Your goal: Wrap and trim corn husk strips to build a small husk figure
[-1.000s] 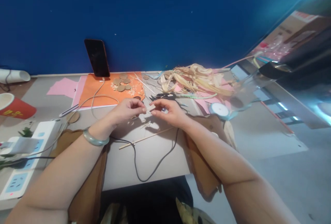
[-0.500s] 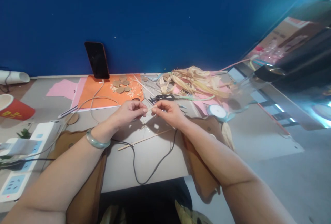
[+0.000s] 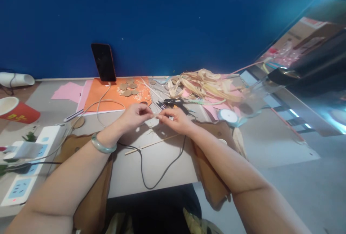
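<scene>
My left hand (image 3: 139, 116), with a bangle at the wrist, meets my right hand (image 3: 175, 119) above the middle of the table. Both are closed in a pinch on a small pale strip (image 3: 155, 116) between the fingertips; most of it is hidden. Below them a thin wooden stick (image 3: 151, 145) lies on the table, crossed by a black cord (image 3: 142, 172). Just beyond my fingers is a black tool (image 3: 174, 102), partly covered by my right hand. Dried husk strips (image 3: 202, 82) are heaped behind it.
Round wooden discs (image 3: 129, 88) rest on orange paper (image 3: 94, 99). A phone (image 3: 104, 63) leans on the blue partition (image 3: 162, 21). At left stand a red paper cup (image 3: 23, 111) and a power strip (image 3: 51, 135). A ribbon spool (image 3: 228, 116) lies right.
My fingertips have come slightly closer together around the pale strip. The whole view has shifted a little, so the table things appear slightly further right.
</scene>
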`<state>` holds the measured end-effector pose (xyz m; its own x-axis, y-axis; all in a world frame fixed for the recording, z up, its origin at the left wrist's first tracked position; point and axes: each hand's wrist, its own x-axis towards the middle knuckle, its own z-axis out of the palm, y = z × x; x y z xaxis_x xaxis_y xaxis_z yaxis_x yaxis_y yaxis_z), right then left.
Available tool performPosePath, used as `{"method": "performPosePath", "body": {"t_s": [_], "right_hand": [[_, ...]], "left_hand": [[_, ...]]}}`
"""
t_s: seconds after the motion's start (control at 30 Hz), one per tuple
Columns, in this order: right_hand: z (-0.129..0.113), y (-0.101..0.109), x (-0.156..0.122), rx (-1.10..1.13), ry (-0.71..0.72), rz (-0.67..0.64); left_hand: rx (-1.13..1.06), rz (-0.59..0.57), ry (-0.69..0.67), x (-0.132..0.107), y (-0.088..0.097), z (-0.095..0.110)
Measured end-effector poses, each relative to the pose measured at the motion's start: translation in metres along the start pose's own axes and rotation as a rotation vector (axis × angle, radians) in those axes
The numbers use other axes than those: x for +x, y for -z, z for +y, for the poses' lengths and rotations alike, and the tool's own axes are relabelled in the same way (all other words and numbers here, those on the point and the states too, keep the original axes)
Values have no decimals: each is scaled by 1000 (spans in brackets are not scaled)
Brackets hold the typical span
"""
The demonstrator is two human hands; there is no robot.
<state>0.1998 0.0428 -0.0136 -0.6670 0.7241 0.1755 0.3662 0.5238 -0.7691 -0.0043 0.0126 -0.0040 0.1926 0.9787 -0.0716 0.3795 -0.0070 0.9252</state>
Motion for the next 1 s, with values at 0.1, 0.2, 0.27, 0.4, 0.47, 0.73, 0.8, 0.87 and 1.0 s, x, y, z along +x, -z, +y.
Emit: {"method": "performPosePath", "body": {"t_s": [0.1, 0.2, 0.27, 0.4, 0.47, 0.73, 0.8, 0.87, 1.0], "right_hand": [[7, 5, 1, -364, -64, 100], [12, 17, 2, -717, -171, 169], [12, 27, 1, -861, -241, 183], [9, 38, 3, -986, -342, 72], [6, 40, 6, -1020, -352, -1], [-15, 32, 31, -1098, -454, -70], [-20, 24, 36, -1039, -439, -136], [-21, 15, 41, -1012, -426, -197], [-11, -1, 45, -1004, -419, -218]], "left_hand": [[61, 271, 20, 4, 11, -5], [128, 429, 7, 10, 19, -15], [234, 410, 26, 12, 22, -20], [427, 321, 71, 11, 23, -21], [527, 266, 111, 9, 25, -17], [634, 179, 210, 7, 30, -16], [610, 201, 192, 8, 31, -19], [600, 218, 181, 10, 31, -21], [657, 216, 217, 11, 31, -19]]}}
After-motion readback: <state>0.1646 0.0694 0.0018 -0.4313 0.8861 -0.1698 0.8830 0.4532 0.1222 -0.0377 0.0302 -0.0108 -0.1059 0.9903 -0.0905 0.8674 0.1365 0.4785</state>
